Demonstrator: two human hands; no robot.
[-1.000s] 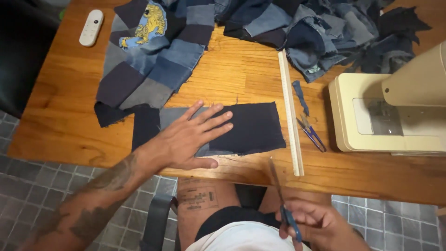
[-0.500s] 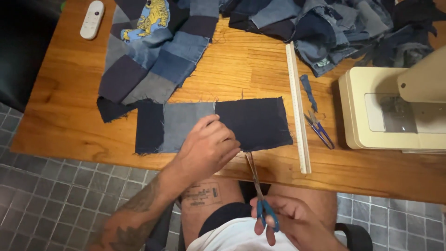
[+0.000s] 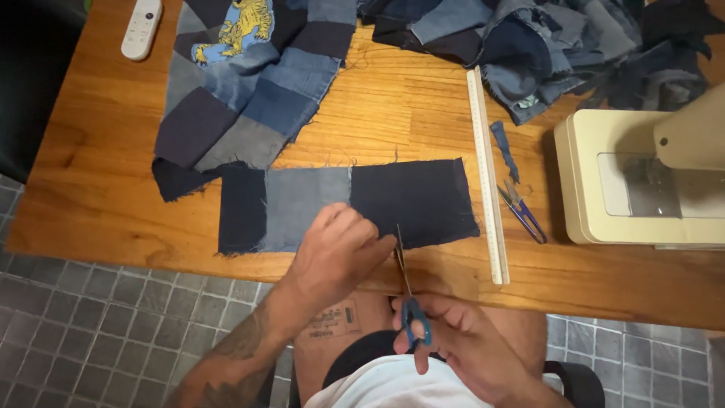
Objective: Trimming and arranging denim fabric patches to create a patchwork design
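- Right hand (image 3: 461, 344) is nearest the camera, below the table edge, over the lap; its fingers are curled through the blue handles of the scissors (image 3: 405, 283), gripping them.
- The scissors point away from the person, blades up over the table edge, tips at the near edge of the denim strip (image 3: 347, 204). Whether the blades are parted I cannot tell.
- Left hand (image 3: 340, 253) lies on the strip's near edge, just left of the blades; fingers bent and bunched together, pinching the cloth at that edge.
- The strip lies flat on the wooden table (image 3: 91, 174), near its front edge: a dark panel at the left, a pale blue one in the middle, a dark one at the right.
- A white ruler (image 3: 487, 174) runs front to back just right of the strip.
- Small snips (image 3: 521, 211) with blue handles lie just right of the ruler, with a denim scrap (image 3: 504, 147) beyond them.
- A cream sewing machine (image 3: 642, 181) stands at the right.
- A patchwork denim piece (image 3: 249, 91) with a yellow animal patch spreads behind the strip, its corner touching the strip's left end.
- A heap of denim (image 3: 544, 38) fills the far right.
- A white remote (image 3: 142, 29) lies at the far left corner.
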